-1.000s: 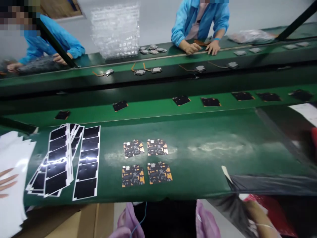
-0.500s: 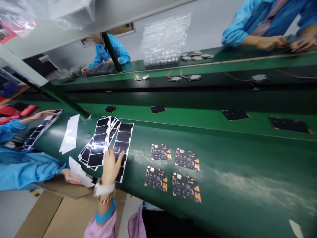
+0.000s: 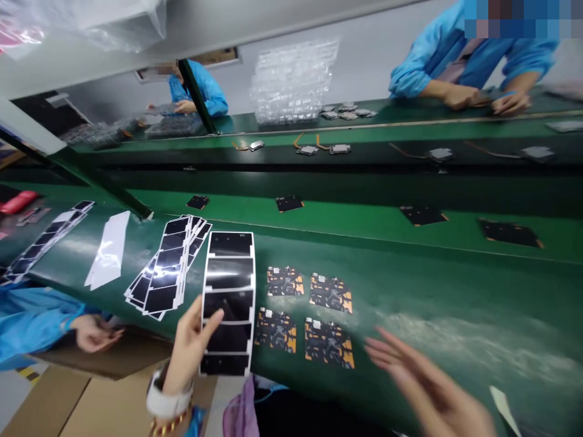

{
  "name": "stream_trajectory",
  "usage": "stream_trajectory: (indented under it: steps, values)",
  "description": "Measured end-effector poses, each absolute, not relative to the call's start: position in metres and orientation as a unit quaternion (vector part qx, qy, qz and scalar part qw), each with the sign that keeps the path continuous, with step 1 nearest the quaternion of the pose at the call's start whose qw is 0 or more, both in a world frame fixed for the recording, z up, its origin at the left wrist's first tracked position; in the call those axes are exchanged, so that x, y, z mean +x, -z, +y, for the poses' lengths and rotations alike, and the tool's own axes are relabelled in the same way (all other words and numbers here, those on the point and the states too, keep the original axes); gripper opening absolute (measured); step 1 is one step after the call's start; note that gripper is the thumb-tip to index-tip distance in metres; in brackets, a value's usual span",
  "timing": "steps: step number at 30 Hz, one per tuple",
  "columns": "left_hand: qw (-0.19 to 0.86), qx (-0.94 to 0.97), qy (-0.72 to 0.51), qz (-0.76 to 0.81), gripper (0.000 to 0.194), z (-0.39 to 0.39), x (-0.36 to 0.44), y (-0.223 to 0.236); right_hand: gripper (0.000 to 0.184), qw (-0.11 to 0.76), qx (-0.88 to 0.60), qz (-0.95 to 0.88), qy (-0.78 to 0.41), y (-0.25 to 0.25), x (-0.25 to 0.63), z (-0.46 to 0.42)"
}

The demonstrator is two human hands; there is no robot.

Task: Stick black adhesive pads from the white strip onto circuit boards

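Between the thumb and fingers of my left hand (image 3: 194, 340) is the left edge of a sticker sheet (image 3: 229, 306), a white-bordered strip of black rectangular panels. The sheet is lifted at the table's front edge. Right of it lie several circuit boards (image 3: 328, 343) in two rows, black with orange patches. My right hand (image 3: 423, 382), slightly blurred, hovers to the right of the boards with fingers stretched out and nothing in it. A fanned pile of similar sticker sheets (image 3: 168, 267) rests left of the held one.
White sheets (image 3: 109, 252) and more black strips (image 3: 50, 240) lie farther left. A co-worker's hand (image 3: 95, 332) is close by at the left, above a cardboard box (image 3: 113, 394). Dark boards (image 3: 289, 203) sit on the green belt behind. A slanted post (image 3: 107, 185) stands at the table's back edge.
My left hand has taken hold of the sticker sheet and raised it away from the pile, toward me. My right hand has come into view. The co-worker's hand no longer holds the white sheet.
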State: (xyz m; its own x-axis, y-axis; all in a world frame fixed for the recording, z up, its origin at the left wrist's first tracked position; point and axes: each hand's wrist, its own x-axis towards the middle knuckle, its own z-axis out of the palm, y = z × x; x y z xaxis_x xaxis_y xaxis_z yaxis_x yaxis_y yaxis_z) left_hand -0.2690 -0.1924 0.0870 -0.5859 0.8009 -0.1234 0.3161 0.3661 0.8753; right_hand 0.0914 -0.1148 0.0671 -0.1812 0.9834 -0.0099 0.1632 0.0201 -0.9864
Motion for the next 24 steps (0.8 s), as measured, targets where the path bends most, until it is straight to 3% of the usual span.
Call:
stream_trajectory:
  steps: [3,5,7,10,12,14,18,24]
  values:
    - [0.382,0.295,-0.463,0.744,0.063,-0.220,-0.214,-0.083,0.063,0.388,-0.359,-0.579,-0.621,-0.078,0.027,-0.111]
    - [0.476,0.293,-0.468,0.685,0.065,-0.225,-0.184,-0.079,0.064,0.400,-0.367,-0.564,-0.623,-0.081,-0.006,-0.110]
    - [0.495,0.275,-0.490,0.663,0.066,-0.221,-0.162,-0.075,0.066,0.412,-0.416,-0.591,-0.555,-0.082,-0.020,-0.112]
    - [0.441,0.271,-0.495,0.698,0.063,-0.210,-0.148,-0.065,0.074,0.433,-0.452,-0.708,-0.327,-0.084,-0.013,-0.113]
    - [0.438,0.307,-0.468,0.703,0.062,-0.210,-0.148,-0.054,0.066,0.415,-0.408,-0.792,-0.187,-0.089,-0.001,-0.110]
    - [0.454,0.340,-0.445,0.693,0.061,-0.214,-0.151,-0.044,0.053,0.376,-0.337,-0.850,-0.148,-0.097,0.008,-0.105]
    - [0.449,0.371,-0.427,0.691,0.055,-0.222,-0.148,-0.037,0.031,0.385,-0.269,-0.860,-0.201,-0.110,0.014,-0.099]
    - [0.379,0.413,-0.427,0.709,0.057,-0.219,-0.125,-0.052,0.023,0.396,-0.259,-0.826,-0.306,-0.105,0.018,-0.105]
